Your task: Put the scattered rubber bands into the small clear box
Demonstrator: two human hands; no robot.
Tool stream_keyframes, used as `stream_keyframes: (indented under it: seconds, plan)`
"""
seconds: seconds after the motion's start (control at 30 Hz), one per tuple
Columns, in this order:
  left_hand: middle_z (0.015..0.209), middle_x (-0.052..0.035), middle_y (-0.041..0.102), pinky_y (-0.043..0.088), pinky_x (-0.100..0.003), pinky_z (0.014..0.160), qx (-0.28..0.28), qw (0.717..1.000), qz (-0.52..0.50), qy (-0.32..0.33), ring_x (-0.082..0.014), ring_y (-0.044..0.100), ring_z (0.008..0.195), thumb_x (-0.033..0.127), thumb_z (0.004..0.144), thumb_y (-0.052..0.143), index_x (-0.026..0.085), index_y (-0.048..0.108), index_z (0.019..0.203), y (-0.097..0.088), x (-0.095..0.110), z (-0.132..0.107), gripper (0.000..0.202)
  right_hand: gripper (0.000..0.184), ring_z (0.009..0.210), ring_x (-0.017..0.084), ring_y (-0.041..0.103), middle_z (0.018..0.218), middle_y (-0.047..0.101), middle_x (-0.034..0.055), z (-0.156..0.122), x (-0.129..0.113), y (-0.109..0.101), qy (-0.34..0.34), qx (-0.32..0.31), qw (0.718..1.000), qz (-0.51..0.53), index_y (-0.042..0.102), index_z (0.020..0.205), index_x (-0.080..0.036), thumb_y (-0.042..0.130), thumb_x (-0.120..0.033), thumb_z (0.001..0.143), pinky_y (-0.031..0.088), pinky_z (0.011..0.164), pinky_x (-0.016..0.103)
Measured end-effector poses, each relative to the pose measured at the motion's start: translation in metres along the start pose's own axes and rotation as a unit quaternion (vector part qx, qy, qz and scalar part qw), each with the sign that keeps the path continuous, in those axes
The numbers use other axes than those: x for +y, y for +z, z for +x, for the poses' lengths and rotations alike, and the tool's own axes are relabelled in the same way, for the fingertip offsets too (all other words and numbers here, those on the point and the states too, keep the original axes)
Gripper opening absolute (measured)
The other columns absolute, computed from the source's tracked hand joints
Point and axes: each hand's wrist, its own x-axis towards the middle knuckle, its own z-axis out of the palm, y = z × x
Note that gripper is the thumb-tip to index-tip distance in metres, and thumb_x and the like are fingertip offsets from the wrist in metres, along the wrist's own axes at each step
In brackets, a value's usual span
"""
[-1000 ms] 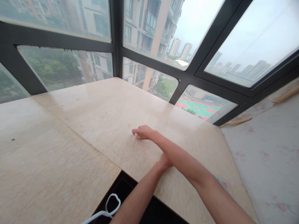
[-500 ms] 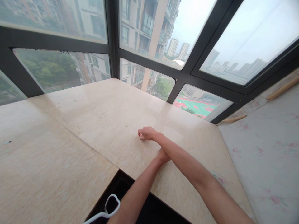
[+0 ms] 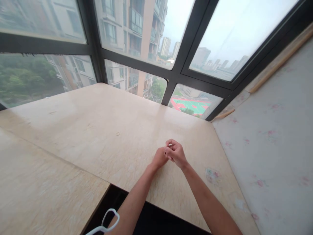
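My left hand (image 3: 160, 157) rests low over the pale marble-patterned surface (image 3: 132, 111), its back toward me and its fingers mostly hidden behind the other hand. Against it, my right hand (image 3: 176, 153) is closed, with curled fingers and the thumb drawn in beside the left knuckles. Whatever the right fingers pinch, if anything, is too small to make out. A thin, pale ring-shaped band (image 3: 117, 133) lies on the surface to the left of both hands.
Dark-framed windows (image 3: 138, 62) border the far side. A floral-papered wall (image 3: 266, 156) rises at right, by a faint flowery patch (image 3: 212, 175) on the surface. At bottom left, a white looped cord or frame (image 3: 111, 210) shows over a dark opening (image 3: 156, 218).
My forearms were crossed, with my right hand reaching left past the left wrist. Now they are uncrossed and the hands meet, the right one drawn back rightward. The view has turned right.
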Motion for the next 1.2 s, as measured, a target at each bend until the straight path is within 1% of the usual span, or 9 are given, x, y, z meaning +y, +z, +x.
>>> stream_keyframes:
  seconds: [0.1,0.17,0.33,0.47,0.57,0.67,0.8,0.97,1.2]
  plan:
    - [0.076,-0.0037,0.066,0.045,-0.027,0.069,0.025,0.999,-0.001,0.025,-0.0159,0.058,0.072,0.024,0.083,0.046,0.016,0.064,0.081,-0.003,0.005,-0.002,0.019,0.030,0.028,0.002,0.022,0.037,0.041,-0.0135,-0.039,0.012,-0.034,0.017,0.085,0.995,0.042,0.046,0.080,-0.021,0.066,-0.043,0.078,0.015,0.029,0.013]
    - [0.075,-0.0034,0.067,0.045,-0.027,0.068,0.039,0.999,0.003,0.031,-0.0152,0.058,0.069,0.027,0.084,0.046,0.016,0.065,0.086,-0.005,0.007,-0.003,0.022,0.031,0.029,0.003,0.022,0.038,0.040,-0.0136,-0.066,0.022,-0.056,0.024,0.178,0.982,0.051,0.048,0.083,-0.021,0.068,-0.044,0.077,0.014,0.029,0.012]
    - [0.072,-0.0031,0.066,0.047,-0.028,0.066,0.036,0.999,0.001,0.004,-0.0163,0.061,0.068,0.035,0.085,0.047,0.017,0.065,0.088,-0.005,0.006,0.000,0.026,0.040,0.032,0.003,0.026,0.040,0.039,-0.0129,-0.136,0.040,-0.101,0.025,0.433,0.900,0.050,0.053,0.087,-0.018,0.075,-0.046,0.070,0.016,0.030,0.013]
    - [0.074,-0.0034,0.067,0.049,-0.029,0.067,0.034,0.999,-0.009,-0.013,-0.0181,0.063,0.071,0.041,0.084,0.049,0.017,0.064,0.092,-0.005,0.005,0.001,0.029,0.041,0.033,0.004,0.027,0.040,0.040,-0.0121,-0.182,0.051,-0.116,0.031,0.531,0.846,0.037,0.056,0.090,-0.016,0.075,-0.046,0.070,0.018,0.030,0.013]
    - [0.074,-0.0033,0.067,0.049,-0.029,0.066,0.040,0.999,-0.006,-0.020,-0.0181,0.063,0.070,0.043,0.082,0.051,0.018,0.065,0.091,-0.006,0.008,0.000,0.030,0.042,0.033,0.003,0.027,0.041,0.041,-0.0117,-0.200,0.056,-0.121,0.038,0.561,0.826,0.034,0.058,0.092,-0.016,0.075,-0.047,0.070,0.019,0.030,0.013]
    - [0.072,-0.0031,0.066,0.049,-0.028,0.062,0.050,0.998,-0.004,-0.030,-0.0174,0.061,0.067,0.044,0.081,0.052,0.017,0.066,0.090,-0.006,0.011,-0.001,0.031,0.043,0.033,0.004,0.030,0.043,0.043,-0.0108,-0.201,0.054,-0.127,0.038,0.573,0.818,0.023,0.059,0.094,-0.015,0.074,-0.048,0.070,0.020,0.030,0.013]
    - [0.072,-0.0034,0.066,0.047,-0.026,0.058,0.059,0.997,-0.017,-0.052,-0.0168,0.060,0.065,0.045,0.080,0.054,0.017,0.066,0.090,-0.007,0.014,-0.003,0.032,0.044,0.034,0.005,0.034,0.045,0.046,-0.0090,-0.190,0.046,-0.137,0.040,0.563,0.825,-0.021,0.062,0.097,-0.013,0.071,-0.048,0.073,0.024,0.031,0.015]
    - [0.073,-0.0035,0.066,0.046,-0.025,0.058,0.063,0.996,-0.020,-0.060,-0.0163,0.060,0.065,0.045,0.080,0.055,0.016,0.066,0.091,-0.008,0.015,-0.003,0.033,0.041,0.034,0.007,0.035,0.043,0.046,-0.0078,-0.178,0.046,-0.146,0.081,0.536,0.833,-0.114,0.065,0.097,-0.011,0.063,-0.046,0.076,0.027,0.031,0.017]
    - [0.071,-0.0028,0.065,0.046,-0.024,0.056,0.063,0.995,-0.026,-0.068,-0.0152,0.058,0.063,0.045,0.080,0.056,0.016,0.066,0.091,-0.007,0.015,-0.001,0.033,0.040,0.035,0.008,0.036,0.046,0.048,-0.0058,-0.185,0.054,-0.147,0.095,0.515,0.836,-0.164,0.066,0.102,-0.009,0.056,-0.041,0.080,0.027,0.033,0.019]
